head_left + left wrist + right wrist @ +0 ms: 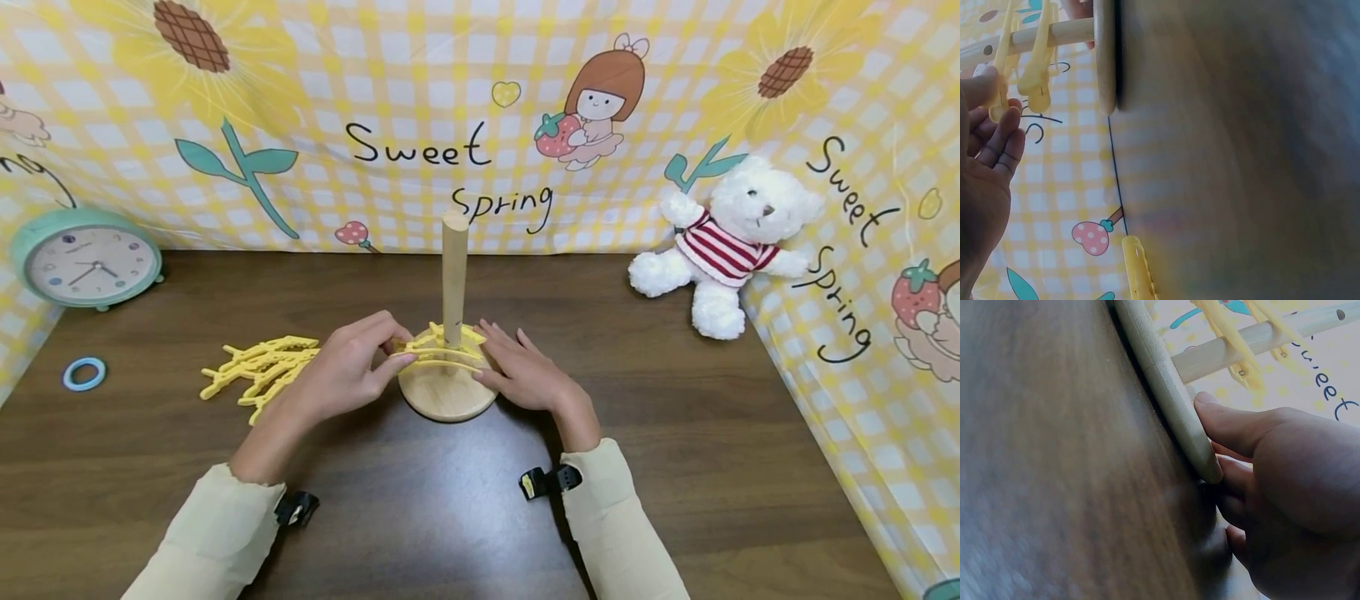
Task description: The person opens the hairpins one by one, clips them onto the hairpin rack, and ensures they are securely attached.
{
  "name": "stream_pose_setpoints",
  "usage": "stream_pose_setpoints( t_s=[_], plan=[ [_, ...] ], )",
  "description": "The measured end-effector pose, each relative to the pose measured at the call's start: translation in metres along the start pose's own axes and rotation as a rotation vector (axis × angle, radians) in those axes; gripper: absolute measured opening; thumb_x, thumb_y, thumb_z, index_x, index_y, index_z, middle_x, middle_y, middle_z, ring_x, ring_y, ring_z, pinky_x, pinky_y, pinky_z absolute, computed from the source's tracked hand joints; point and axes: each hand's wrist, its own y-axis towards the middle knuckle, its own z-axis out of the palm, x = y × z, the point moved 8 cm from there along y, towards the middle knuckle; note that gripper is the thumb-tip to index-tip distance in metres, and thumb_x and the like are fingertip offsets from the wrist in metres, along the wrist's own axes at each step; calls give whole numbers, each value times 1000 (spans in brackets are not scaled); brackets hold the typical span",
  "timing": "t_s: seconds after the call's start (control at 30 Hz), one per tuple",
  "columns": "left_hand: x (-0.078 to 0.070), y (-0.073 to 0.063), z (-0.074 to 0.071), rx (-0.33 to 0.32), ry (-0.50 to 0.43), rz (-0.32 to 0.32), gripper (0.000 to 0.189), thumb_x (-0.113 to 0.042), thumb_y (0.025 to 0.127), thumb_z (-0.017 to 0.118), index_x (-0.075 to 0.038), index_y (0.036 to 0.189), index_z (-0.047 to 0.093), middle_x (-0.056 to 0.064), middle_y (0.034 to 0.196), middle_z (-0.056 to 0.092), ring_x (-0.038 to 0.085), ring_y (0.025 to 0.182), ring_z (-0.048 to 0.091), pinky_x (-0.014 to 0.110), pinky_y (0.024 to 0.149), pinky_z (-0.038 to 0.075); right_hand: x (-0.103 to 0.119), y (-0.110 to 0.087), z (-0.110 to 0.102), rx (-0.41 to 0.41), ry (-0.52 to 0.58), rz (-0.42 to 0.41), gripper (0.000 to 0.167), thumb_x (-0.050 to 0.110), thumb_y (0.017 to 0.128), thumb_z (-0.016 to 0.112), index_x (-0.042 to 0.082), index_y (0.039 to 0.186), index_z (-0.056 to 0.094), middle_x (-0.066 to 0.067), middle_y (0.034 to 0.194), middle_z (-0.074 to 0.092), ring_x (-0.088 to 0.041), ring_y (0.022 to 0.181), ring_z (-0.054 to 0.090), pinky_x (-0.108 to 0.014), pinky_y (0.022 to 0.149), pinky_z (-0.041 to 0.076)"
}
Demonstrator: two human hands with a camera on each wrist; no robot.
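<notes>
A round wooden base [448, 402] with an upright wooden pole [454, 275] stands on the table. Yellow plastic openwork pieces [438, 362] sit around the pole, low over the base; two levels show apart in the left wrist view. My left hand [348, 364] pinches the near left end of the upper yellow piece [1002, 69] between thumb and fingers. On the right, my right hand [534, 372] holds the base's rim [1169, 400], thumb on its upper face and fingers at its edge. More yellow pieces [262, 367] lie in a pile left of the left hand, partly hidden behind it.
A light blue ring [84, 374] lies at the far left, in front of a green clock [90, 260]. At the back right a white teddy bear [723, 250] in a striped shirt leans on the patterned cloth [322, 192]. The dark wooden table [420, 517] extends around the stand.
</notes>
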Motion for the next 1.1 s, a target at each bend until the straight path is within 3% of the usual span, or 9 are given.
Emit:
stream_pose_setpoints(
  t_s=[0.17, 0.57, 0.87, 1.1],
  plan=[
    [5, 0, 0, 36, -21, -33, 14, -10, 91, 77, -8, 100, 66, -1, 92, 62, 14, 82, 61, 40, 66, 55, -1, 0, 0, -4, 2, -3, 69, 34, 108, 50, 7, 162, 17, -10, 168, 13, -24, 154, 9, -44, 122, -2],
    [7, -2, -1, 15, -69, -17, 16, -11, 90, 79, -9, 102, 69, -3, 94, 65, 11, 83, 61, 34, 72, 55, -1, 0, 1, 5, 3, 2, 69, 34, 108, 50, 8, 162, 16, -9, 168, 12, -22, 154, 8, -44, 122, -3],
    [17, -6, -6, 43, -101, -94, 24, -19, 90, 80, -11, 111, 70, -1, 106, 69, 21, 97, 63, 49, 85, 53, -2, 1, 0, 0, -3, 0, 69, 35, 108, 50, 8, 162, 17, -9, 168, 12, -23, 154, 8, -44, 122, -3],
    [27, -16, -26, 43, -87, -174, 34, -23, 88, 82, -13, 117, 69, 3, 113, 69, 22, 104, 64, 51, 90, 51, -2, 1, 1, 1, -1, -6, 70, 35, 107, 51, 8, 162, 17, -10, 168, 12, -24, 155, 8, -45, 122, -4]
  ],
)
